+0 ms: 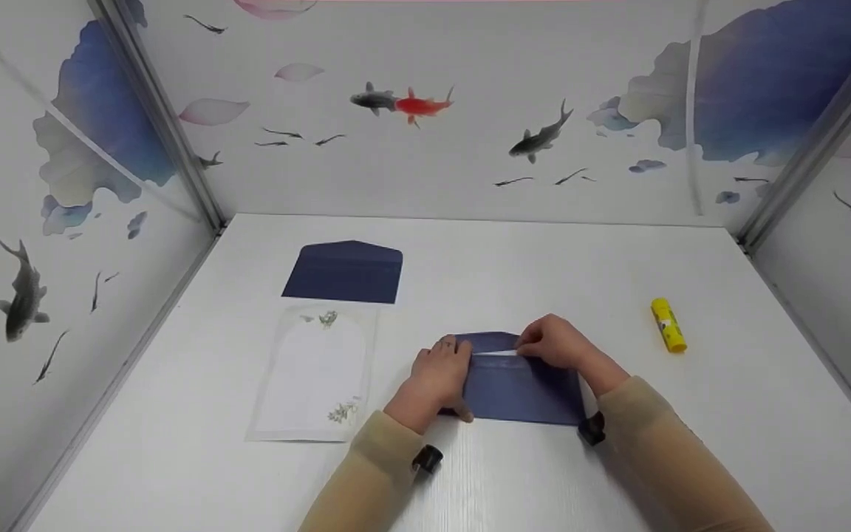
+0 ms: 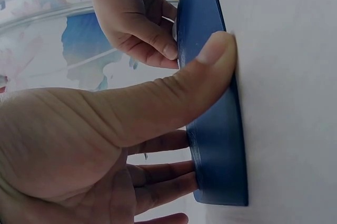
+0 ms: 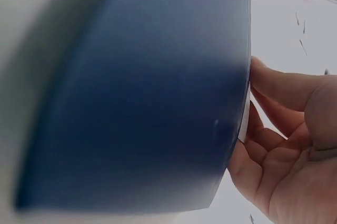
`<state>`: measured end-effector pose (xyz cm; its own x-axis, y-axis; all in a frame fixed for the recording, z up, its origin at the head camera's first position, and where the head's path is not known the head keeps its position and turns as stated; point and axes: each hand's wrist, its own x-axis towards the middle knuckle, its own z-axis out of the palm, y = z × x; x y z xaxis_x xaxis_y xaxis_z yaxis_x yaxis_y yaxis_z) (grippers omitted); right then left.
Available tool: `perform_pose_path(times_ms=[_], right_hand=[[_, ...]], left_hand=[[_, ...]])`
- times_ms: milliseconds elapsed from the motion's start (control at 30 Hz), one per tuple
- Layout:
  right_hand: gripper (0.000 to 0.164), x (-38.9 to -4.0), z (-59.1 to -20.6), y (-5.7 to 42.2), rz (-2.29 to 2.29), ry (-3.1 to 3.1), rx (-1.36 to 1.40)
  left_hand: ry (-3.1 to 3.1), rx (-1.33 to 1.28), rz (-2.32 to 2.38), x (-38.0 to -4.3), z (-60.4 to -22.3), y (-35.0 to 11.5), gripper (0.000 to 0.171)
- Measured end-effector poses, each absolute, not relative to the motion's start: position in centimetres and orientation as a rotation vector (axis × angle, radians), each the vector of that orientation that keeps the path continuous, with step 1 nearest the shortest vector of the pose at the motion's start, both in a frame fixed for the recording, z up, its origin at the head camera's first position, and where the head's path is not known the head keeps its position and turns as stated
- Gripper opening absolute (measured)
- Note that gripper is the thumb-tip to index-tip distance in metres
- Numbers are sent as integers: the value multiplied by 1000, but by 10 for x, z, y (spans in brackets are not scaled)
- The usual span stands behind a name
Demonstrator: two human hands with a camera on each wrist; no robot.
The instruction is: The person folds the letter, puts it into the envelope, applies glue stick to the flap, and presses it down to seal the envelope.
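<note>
A dark blue envelope [image 1: 521, 391] lies in front of me, its flap [image 1: 486, 342] turned up at the far side. Between flap and body shows a strip of a white card [image 1: 501, 353], the rest hidden inside. Over the envelope's left end my left hand [image 1: 440, 373] presses with extended fingers, its thumb [image 2: 216, 50] at the near edge. My right hand [image 1: 555, 341] is at the mouth's right side, fingers bent, and appears to pinch the white card. In the right wrist view the right hand [image 3: 287, 129] touches the bulging envelope's edge, where a thin white sliver shows.
A second dark blue envelope [image 1: 344, 273] lies at the back left with its flap up. Below it rests a clear-edged packet of white cards with green sprigs [image 1: 315, 377]. To the right lies a yellow glue stick [image 1: 668, 325]. Patterned walls [image 1: 425, 170] enclose the white table.
</note>
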<state>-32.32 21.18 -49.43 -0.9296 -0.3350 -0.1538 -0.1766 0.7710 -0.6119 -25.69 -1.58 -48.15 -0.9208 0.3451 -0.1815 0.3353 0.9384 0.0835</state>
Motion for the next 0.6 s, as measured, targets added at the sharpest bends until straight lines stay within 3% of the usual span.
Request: perform_pose_path(times_ms=[233,600], right_hand=[[23,-320,-491,211,-855,2673,-413],[22,-317,-488,207,-721,2659,-470]], left_hand=[[2905,499,68,-257,-480,-16,109],[2881,482,94,-257,-481,-14,110]])
